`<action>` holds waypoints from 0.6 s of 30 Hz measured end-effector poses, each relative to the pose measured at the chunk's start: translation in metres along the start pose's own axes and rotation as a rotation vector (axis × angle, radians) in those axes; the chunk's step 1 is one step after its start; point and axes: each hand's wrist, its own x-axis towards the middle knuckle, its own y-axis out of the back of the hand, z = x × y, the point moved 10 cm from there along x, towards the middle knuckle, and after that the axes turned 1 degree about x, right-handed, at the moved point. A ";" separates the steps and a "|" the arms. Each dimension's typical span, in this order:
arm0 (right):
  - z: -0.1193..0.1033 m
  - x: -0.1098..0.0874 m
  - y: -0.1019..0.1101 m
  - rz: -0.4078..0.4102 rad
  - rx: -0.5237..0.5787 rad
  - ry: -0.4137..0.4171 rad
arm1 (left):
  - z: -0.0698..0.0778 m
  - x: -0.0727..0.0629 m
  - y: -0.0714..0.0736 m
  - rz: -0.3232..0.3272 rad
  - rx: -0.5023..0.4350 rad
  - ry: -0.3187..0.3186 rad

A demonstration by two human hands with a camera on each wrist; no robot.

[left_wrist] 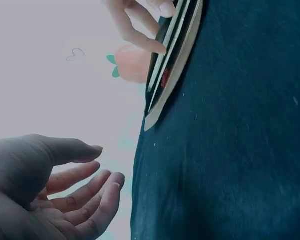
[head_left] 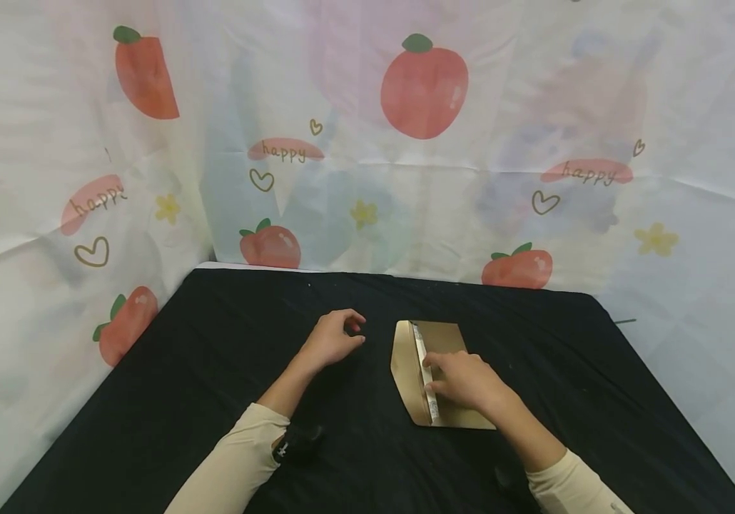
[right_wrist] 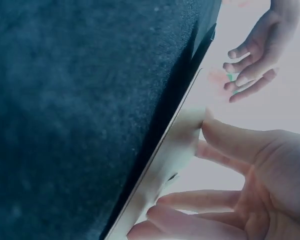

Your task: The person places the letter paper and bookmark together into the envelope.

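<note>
A gold envelope [head_left: 447,335] lies on the black cloth, its pointed flap [head_left: 407,375] unfolded to the left. Along its mouth runs a narrow white edge [head_left: 419,341], perhaps of paper or a card inside. My right hand [head_left: 467,378] lies over the envelope, its thumb and fingertips touching that white edge. Seen from the left wrist, the mouth [left_wrist: 177,55] gapes a little, and a small red patch [left_wrist: 165,77] shows within. My left hand [head_left: 335,337] hovers to the left of the envelope, apart from it, with loosely bent fingers and nothing in them.
Black cloth [head_left: 226,343] covers the table on every side of the envelope. Behind and to the left hangs a pale curtain [head_left: 342,86] printed with fruit, hearts and flowers. A thin dark rod [head_left: 625,321] juts out past the table's right edge.
</note>
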 end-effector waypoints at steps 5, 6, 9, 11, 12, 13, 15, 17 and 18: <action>0.000 -0.001 0.000 0.016 -0.007 -0.006 | 0.005 -0.005 0.006 -0.002 0.043 -0.081; -0.001 -0.001 0.000 0.018 -0.001 -0.007 | 0.006 -0.007 0.007 -0.003 0.046 -0.090; -0.001 -0.002 0.001 0.025 0.009 -0.007 | 0.006 -0.011 0.011 -0.017 0.046 -0.112; 0.000 -0.002 0.001 0.028 0.011 -0.015 | 0.007 -0.014 0.012 -0.033 0.041 -0.124; 0.001 -0.002 0.001 0.026 0.016 -0.027 | 0.006 -0.015 0.012 -0.039 0.041 -0.130; 0.003 -0.002 0.001 0.024 0.018 -0.035 | 0.006 -0.016 0.012 -0.045 0.045 -0.135; 0.006 -0.001 0.002 0.021 0.024 -0.060 | 0.004 -0.019 0.014 -0.046 0.055 -0.139; 0.010 0.000 0.004 0.020 0.020 -0.085 | 0.003 -0.021 0.017 -0.039 0.070 -0.142; 0.012 0.000 0.006 0.023 0.017 -0.101 | 0.002 -0.021 0.018 -0.033 0.083 -0.144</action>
